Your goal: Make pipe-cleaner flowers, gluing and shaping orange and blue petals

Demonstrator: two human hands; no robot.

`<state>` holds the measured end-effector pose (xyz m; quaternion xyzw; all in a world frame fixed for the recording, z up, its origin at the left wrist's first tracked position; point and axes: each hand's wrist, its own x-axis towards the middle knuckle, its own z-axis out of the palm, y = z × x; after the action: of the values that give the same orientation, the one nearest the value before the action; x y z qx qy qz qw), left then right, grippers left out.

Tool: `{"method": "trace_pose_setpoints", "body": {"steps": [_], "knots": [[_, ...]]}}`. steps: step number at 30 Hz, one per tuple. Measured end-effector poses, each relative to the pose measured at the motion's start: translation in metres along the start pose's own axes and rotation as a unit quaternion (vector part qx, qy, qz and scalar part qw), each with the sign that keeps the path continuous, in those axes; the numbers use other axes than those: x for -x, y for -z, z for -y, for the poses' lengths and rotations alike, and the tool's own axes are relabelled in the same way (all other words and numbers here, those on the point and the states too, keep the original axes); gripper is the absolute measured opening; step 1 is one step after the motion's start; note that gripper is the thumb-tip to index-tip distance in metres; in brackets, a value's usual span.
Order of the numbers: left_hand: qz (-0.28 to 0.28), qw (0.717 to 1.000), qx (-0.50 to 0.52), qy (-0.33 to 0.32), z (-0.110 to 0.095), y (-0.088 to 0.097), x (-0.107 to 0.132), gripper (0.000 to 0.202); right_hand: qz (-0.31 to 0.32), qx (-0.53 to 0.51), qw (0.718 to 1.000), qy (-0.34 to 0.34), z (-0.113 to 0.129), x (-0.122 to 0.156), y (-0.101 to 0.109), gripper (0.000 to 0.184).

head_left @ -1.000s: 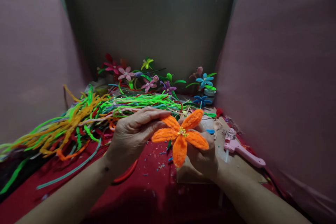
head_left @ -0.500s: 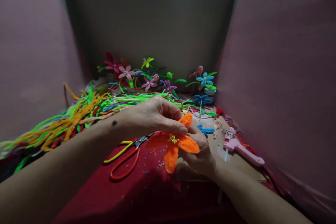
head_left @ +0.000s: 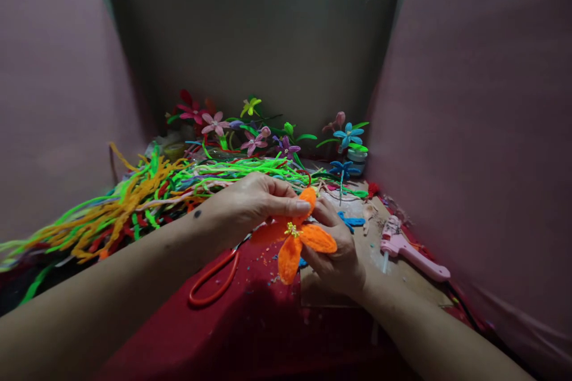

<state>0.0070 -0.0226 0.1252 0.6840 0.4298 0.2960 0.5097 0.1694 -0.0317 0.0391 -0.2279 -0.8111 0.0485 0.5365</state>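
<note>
An orange pipe-cleaner flower point(head_left: 290, 259) with a cluster of small yellow stamens faces me between both hands. My left hand point(head_left: 272, 197) pinches its upper petal between thumb and fingers. Behind the flower, my right hand point(head_left: 337, 244) is closed round its base; the stem and most of those fingertips are hidden. Under my left forearm lie scissors point(head_left: 214, 283), with one red handle loop showing. A blue pipe-cleaner piece point(head_left: 353, 222) rests just beyond my right hand.
Many loose pipe cleaners point(head_left: 129, 202) heap up at the left. Finished flowers, such as a pink one point(head_left: 215, 124) and a light blue one point(head_left: 348, 136), stand at the back. A pink glue gun point(head_left: 415, 256) lies on cardboard point(head_left: 326, 294) at the right. Pinkish walls flank both sides.
The flower has tilted and risen slightly. My left hand has shifted a little left and down along the upper petal, and its forearm now covers the scissors' yellow handle.
</note>
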Motion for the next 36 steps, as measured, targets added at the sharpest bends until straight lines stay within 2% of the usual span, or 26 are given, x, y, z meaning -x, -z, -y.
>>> {"method": "trace_pose_setpoints", "body": {"steps": [2,3,5,6,7,8,10,13,16,18,21,25,30,33,36], "knots": [[-0.065,0.993,-0.078,-0.063,-0.006,0.001,0.006,0.025,-0.002,-0.01,1.0,-0.01,0.0,0.0,0.0,0.01],[-0.117,0.981,-0.113,-0.105,-0.008,0.0,0.011,0.024,-0.002,-0.014,1.0,-0.014,0.0,-0.001,-0.001,0.01],[-0.219,0.939,-0.176,-0.197,-0.012,-0.003,0.022,0.019,-0.003,-0.019,1.0,-0.016,-0.002,-0.001,-0.001,0.01],[-0.25,0.912,-0.21,-0.249,-0.013,-0.005,0.027,0.015,-0.004,-0.021,1.0,-0.016,-0.002,-0.001,-0.001,0.01],[-0.245,0.885,-0.256,-0.302,-0.013,-0.008,0.032,0.012,-0.004,-0.022,1.0,-0.015,-0.003,-0.001,-0.002,0.01],[-0.214,0.862,-0.308,-0.341,-0.014,-0.01,0.036,0.011,-0.005,-0.023,1.0,-0.013,-0.004,-0.001,-0.002,0.01],[-0.148,0.818,-0.402,-0.384,-0.015,-0.016,0.04,0.016,-0.006,-0.021,1.0,-0.008,-0.007,0.0,-0.003,0.009],[-0.057,0.777,-0.504,-0.374,-0.019,-0.02,0.035,0.017,-0.003,-0.012,1.0,0.009,-0.009,0.001,-0.005,0.009],[0.012,0.754,-0.537,-0.379,-0.024,-0.019,0.024,0.016,0.006,0.004,1.0,0.027,-0.009,0.002,-0.005,0.009],[0.018,0.749,-0.542,-0.381,-0.025,-0.018,0.017,0.016,0.003,0.013,0.999,0.032,-0.009,0.002,-0.005,0.015],[-0.022,0.764,-0.539,-0.354,-0.022,-0.018,0.011,0.015,-0.009,0.024,0.999,0.026,-0.007,0.002,-0.005,0.024],[-0.083,0.796,-0.507,-0.32,-0.013,-0.021,0.006,0.012,-0.007,0.028,0.999,0.028,-0.007,0.002,-0.006,0.016],[-0.06,0.801,-0.515,-0.299,-0.009,-0.018,0.001,0.01,-0.004,0.017,1.0,0.015,-0.009,0.001,-0.008,0.012],[-0.068,0.81,-0.491,-0.313,-0.022,-0.013,0.007,0.007,-0.005,-0.012,1.0,-0.017,-0.008,0.0,-0.006,0.011],[-0.133,0.82,-0.424,-0.36,-0.028,-0.014,0.023,0.011,-0.021,-0.047,0.997,-0.053,-0.006,0.0,-0.004,0.014]]}}
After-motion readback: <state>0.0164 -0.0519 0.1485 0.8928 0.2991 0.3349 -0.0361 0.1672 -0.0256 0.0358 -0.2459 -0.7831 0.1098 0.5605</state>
